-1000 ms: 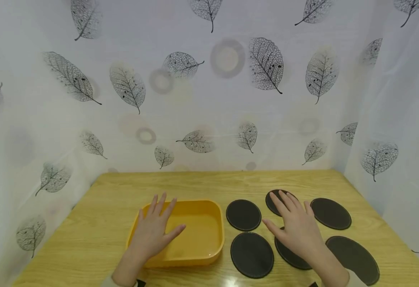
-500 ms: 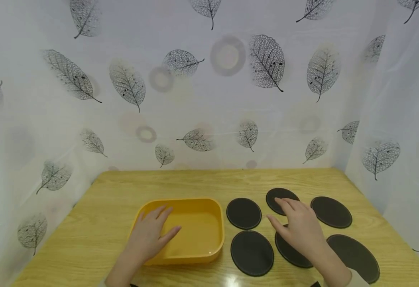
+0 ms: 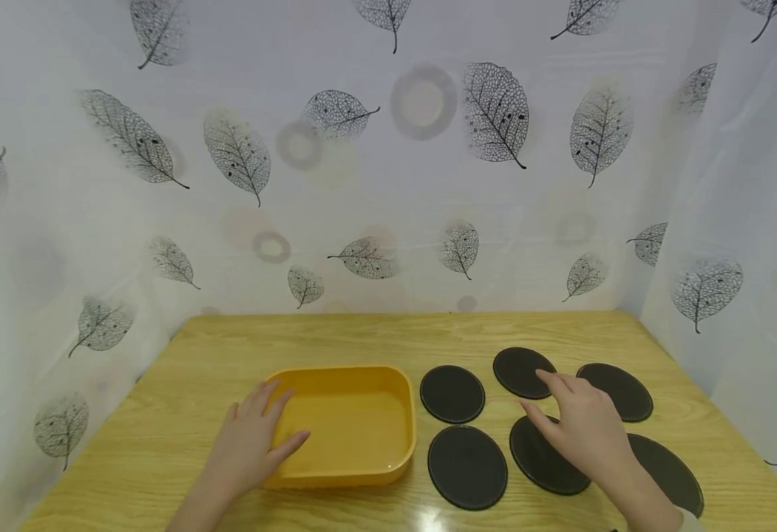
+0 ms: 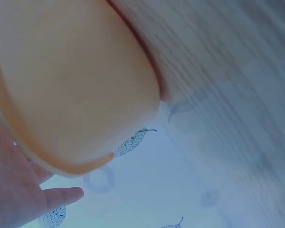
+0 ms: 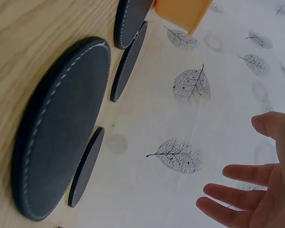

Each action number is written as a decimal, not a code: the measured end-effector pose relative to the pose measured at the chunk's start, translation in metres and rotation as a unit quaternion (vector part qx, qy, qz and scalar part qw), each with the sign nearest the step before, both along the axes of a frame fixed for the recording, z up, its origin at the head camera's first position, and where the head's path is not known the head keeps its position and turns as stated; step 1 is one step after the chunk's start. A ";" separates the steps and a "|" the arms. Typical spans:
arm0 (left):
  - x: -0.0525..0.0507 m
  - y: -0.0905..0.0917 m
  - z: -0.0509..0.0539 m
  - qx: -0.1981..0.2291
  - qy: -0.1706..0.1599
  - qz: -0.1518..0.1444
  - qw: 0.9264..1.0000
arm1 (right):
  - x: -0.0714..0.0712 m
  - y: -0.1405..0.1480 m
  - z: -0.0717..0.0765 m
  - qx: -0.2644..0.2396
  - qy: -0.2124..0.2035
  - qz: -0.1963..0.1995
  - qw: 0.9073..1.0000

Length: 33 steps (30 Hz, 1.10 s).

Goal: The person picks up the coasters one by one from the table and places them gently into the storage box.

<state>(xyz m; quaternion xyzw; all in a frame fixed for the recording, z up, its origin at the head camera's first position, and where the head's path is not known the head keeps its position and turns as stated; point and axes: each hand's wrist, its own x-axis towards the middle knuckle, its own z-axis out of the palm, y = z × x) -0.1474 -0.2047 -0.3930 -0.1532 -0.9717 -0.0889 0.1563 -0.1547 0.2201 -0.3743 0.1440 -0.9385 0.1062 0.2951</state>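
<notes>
A yellow bin (image 3: 344, 476) stands left of the middle of the table. My left hand (image 3: 245, 447) is over its left rim, fingers spread and holding nothing; in the left wrist view that hand (image 4: 19, 190) shows beside the bin (image 4: 76, 85). To the right lie several round black mats with stitched edges, among them one at the back (image 3: 517, 372) and one in front (image 3: 466, 467). My right hand (image 3: 584, 425) is above the mats, fingers loosely bent and gripping nothing. In the right wrist view, the right hand (image 5: 256, 190) is apart from the large mat (image 5: 61, 128).
The wooden table (image 3: 162, 414) carries the bin and mats. A pale curtain (image 3: 361, 185) with a leaf print stands behind it and along both sides.
My left hand has moved left, from over the bin towards its left rim. My right hand has shifted right above the mats, with its fingers more bent. Bin and mats have stayed put.
</notes>
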 end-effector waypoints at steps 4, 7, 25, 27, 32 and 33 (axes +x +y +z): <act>0.002 -0.005 -0.003 0.004 -0.013 0.000 1.000 | 0.004 0.009 0.000 0.005 -0.024 -0.018 1.000; 0.003 -0.009 -0.005 0.000 -0.030 0.000 1.000 | 0.006 0.017 -0.001 0.008 -0.028 -0.025 0.999; 0.008 -0.021 -0.008 -0.002 -0.087 -0.021 0.996 | 0.015 0.054 -0.008 0.021 -0.031 -0.051 0.998; 0.008 -0.021 -0.009 0.000 -0.096 -0.022 0.995 | 0.016 0.056 -0.009 0.021 -0.033 -0.051 0.998; 0.008 -0.021 -0.010 0.001 -0.109 -0.022 0.994 | 0.017 0.064 -0.011 0.011 -0.066 -0.055 0.996; 0.008 -0.021 -0.010 0.002 -0.111 -0.022 0.994 | 0.018 0.066 -0.011 0.007 -0.082 -0.057 0.995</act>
